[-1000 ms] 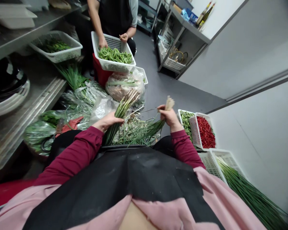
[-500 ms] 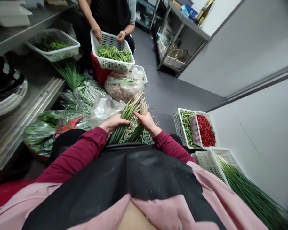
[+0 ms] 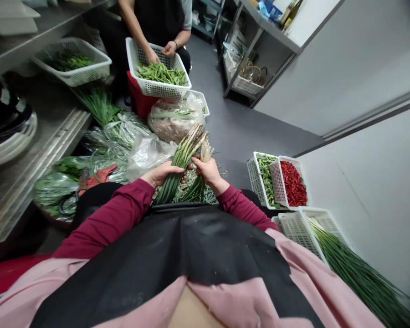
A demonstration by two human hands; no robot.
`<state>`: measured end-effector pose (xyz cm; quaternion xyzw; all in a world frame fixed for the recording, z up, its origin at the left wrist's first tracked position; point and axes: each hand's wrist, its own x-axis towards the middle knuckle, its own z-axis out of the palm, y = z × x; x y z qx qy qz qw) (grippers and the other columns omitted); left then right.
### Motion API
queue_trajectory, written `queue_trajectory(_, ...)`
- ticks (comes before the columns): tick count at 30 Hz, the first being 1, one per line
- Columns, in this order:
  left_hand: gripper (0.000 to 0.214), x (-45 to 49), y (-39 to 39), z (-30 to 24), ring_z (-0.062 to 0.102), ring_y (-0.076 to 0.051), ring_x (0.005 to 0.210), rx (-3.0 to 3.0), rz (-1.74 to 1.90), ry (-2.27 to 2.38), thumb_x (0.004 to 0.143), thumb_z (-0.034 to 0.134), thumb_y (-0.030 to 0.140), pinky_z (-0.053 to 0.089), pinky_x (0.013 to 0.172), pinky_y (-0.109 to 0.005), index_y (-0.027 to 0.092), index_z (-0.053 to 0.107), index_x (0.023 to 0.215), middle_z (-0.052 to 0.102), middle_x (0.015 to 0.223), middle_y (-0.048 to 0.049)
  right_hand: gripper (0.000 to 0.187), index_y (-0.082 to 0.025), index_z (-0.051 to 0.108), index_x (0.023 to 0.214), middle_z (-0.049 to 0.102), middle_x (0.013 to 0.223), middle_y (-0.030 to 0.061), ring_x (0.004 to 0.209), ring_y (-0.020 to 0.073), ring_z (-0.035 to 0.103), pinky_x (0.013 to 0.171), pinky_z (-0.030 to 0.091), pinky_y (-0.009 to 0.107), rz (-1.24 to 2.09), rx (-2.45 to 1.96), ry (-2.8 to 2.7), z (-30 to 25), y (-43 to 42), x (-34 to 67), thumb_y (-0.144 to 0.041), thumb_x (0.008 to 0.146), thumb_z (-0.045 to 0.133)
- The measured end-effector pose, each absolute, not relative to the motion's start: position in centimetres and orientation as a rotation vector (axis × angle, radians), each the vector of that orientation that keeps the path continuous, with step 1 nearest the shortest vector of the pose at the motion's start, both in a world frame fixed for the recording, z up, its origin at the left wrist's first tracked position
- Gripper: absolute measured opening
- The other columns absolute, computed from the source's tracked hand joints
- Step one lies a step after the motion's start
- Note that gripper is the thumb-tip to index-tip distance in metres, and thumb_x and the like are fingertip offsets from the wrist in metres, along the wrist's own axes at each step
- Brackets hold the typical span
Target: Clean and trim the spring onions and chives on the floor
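My left hand [image 3: 162, 172] is closed round a thick bunch of green onions [image 3: 181, 159], root ends pointing up and away from me. My right hand [image 3: 207, 171] grips a smaller bunch of green onions [image 3: 202, 167] and presses it against the bigger bunch. Both bunches hang over a loose pile of trimmings [image 3: 187, 191] in front of my black apron [image 3: 177, 255].
A white basket of red chillies [image 3: 291, 182] and one of green chillies [image 3: 264, 175] stand at my right, with a basket of long green stalks [image 3: 348, 269] nearer. Across from me a person [image 3: 160, 18] handles a basket of green pods [image 3: 157, 75]. Bagged greens [image 3: 116, 136] and steel shelves [image 3: 37, 132] are at my left.
My right hand has swung its small bunch from out at the right in to the left bunch, and now the two bunches touch. The person opposite has shifted their hands in the basket.
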<state>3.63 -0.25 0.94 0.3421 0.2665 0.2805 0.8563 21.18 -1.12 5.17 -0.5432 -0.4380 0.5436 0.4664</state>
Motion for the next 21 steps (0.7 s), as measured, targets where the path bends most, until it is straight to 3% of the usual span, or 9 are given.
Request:
queue_trajectory(8, 0.038, 3.8, -0.3, 0.6, 0.068, -0.022, 0.071, 0.73, 0.633, 0.642, 0.063, 0.076, 0.022, 0.056, 0.063, -0.033, 0.01, 0.065, 0.097, 0.07, 0.08, -0.01, 0.039, -0.016, 0.053, 0.068, 0.045, 0.043, -0.0079, 0.033, 0.0048, 0.036, 0.033, 0.026, 0.021, 1.322, -1.382, -1.035, 4.6, -1.0, 20.8, -0.042, 0.057, 0.079)
queue_trajectory(13, 0.04, 3.5, 0.2, 0.8, 0.067, -0.02, 0.064, 0.713, 0.78, 0.791, 0.06, 0.077, 0.024, 0.056, 0.063, -0.032, 0.009, 0.065, 0.096, 0.071, 0.075, -0.0086, 0.042, -0.017, 0.051, 0.075, 0.045, 0.046, -0.0099, 0.033, 0.0042, 0.037, 0.034, 0.032, 0.02, 1.377, -1.347, -0.953, 4.0, -1.0, 21.8, -0.041, 0.057, 0.08)
queue_trajectory(21, 0.053, 4.5, -0.3, 1.0, 0.069, -0.024, 0.08, 0.802, 0.83, 0.735, 0.057, 0.081, 0.025, 0.055, 0.08, -0.038, 0.009, 0.066, 0.105, 0.073, 0.088, -0.0115, 0.038, -0.017, 0.055, 0.078, 0.048, 0.048, -0.0096, 0.033, 0.0036, 0.037, 0.035, 0.031, 0.019, 1.347, -1.333, -0.916, 2.9, -1.3, 21.5, -0.038, 0.058, 0.079)
